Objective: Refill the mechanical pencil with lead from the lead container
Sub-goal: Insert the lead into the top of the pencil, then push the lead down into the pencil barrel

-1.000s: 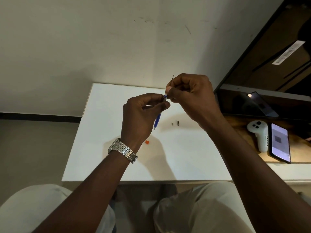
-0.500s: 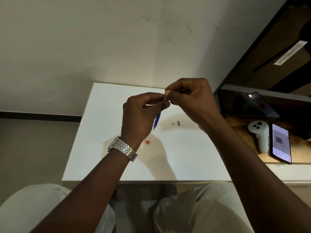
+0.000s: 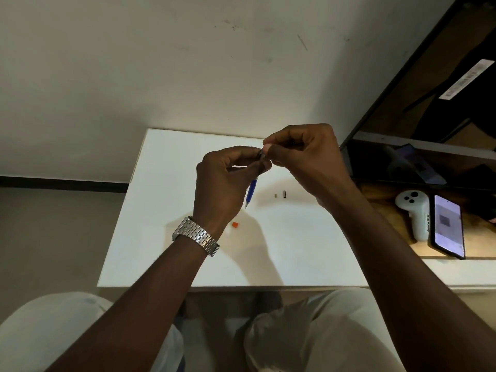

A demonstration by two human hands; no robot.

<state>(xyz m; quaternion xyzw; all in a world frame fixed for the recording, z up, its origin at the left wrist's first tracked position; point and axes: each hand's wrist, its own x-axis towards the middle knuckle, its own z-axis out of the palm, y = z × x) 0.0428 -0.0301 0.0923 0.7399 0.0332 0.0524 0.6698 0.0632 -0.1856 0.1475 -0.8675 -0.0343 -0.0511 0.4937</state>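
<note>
The left hand (image 3: 225, 183) holds the mechanical pencil (image 3: 252, 189) up above the white table (image 3: 161, 210). Its fingers are curled round the upper part of the barrel, so only the blue lower part and the tip show below them. The pencil is tilted, with its tip pointing down toward the table and not touching it. The right hand (image 3: 303, 157) meets the pencil at its top end. Its thumb and forefinger are pressed together in a pinch right at that end, touching the left hand's fingertips, and its other fingers are curled in behind. Whether a lead lies between the pinching fingers cannot be told, since the spot is too small and shaded. On the table just below the pencil's tip, toward the person, lies a small orange piece (image 3: 235, 224). To the right of the tip lie two tiny dark pieces (image 3: 284, 194) side by side, apart from each other. A metal wristwatch (image 3: 196, 236) sits on the left wrist, below the pencil. Far to the right of the pencil, off the table on a wooden surface, a white controller (image 3: 413, 213) lies just beside a phone (image 3: 448, 226) with a lit screen.
</note>
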